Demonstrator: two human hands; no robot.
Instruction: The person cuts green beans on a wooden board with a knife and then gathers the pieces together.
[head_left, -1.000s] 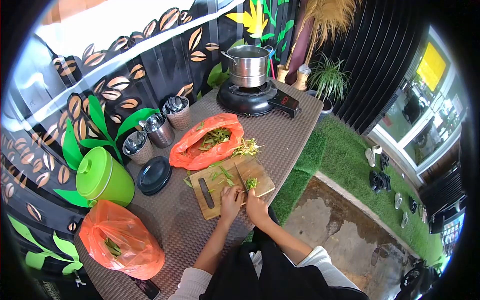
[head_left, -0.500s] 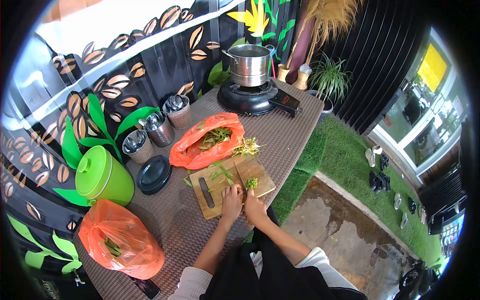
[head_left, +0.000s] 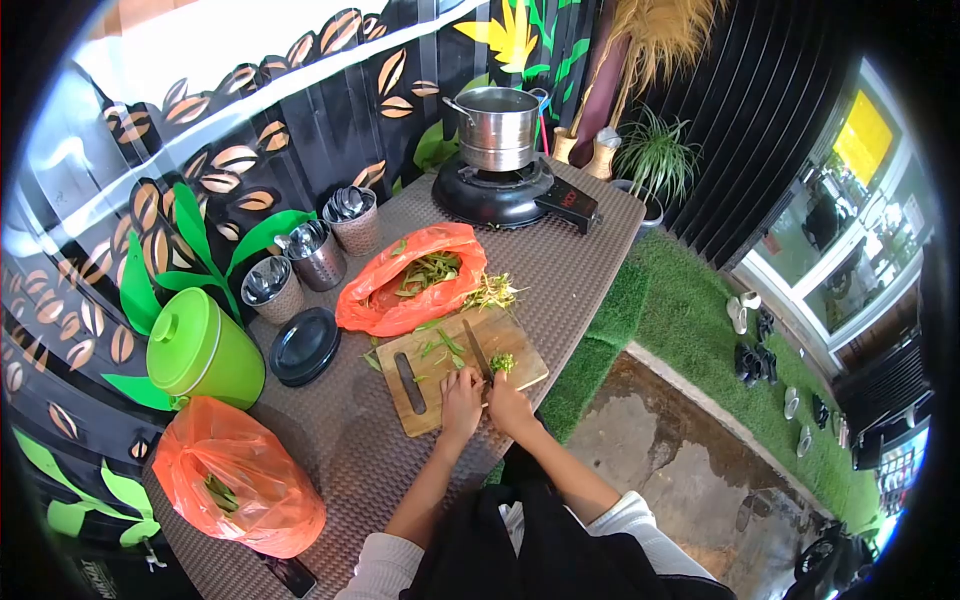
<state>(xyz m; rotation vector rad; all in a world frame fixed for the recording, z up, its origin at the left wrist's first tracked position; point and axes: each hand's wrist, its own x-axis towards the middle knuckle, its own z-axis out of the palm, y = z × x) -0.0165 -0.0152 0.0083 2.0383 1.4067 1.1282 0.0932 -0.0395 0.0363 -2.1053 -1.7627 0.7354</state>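
Note:
A wooden cutting board [head_left: 428,360] with a slotted handle lies near the table's edge. My right hand [head_left: 510,408] is closed round the handle of a knife [head_left: 474,343], whose blade points away from me across the board. Just left of the blade, my left hand [head_left: 461,402] presses its bent fingers together on the board; whatever they hold is hidden beneath them. A small heap of chopped greens [head_left: 503,363] sits right of the blade. Loose green pieces [head_left: 450,345] are scattered to its left. Beyond the board, an orange plastic bag [head_left: 385,313] gapes with leafy greens [head_left: 430,273] inside.
Pale stems [head_left: 495,292] lie beside the bag. A steel pot [head_left: 497,135] stands on a black portable stove [head_left: 490,197] at the back. Along the left are cutlery cups [head_left: 317,258], black plates [head_left: 305,347], a green lidded bucket [head_left: 205,350] and another orange bag [head_left: 240,480].
The camera view has shifted very slightly. Both hands stay at the same place on the board, and the knife blade appears tilted a little differently.

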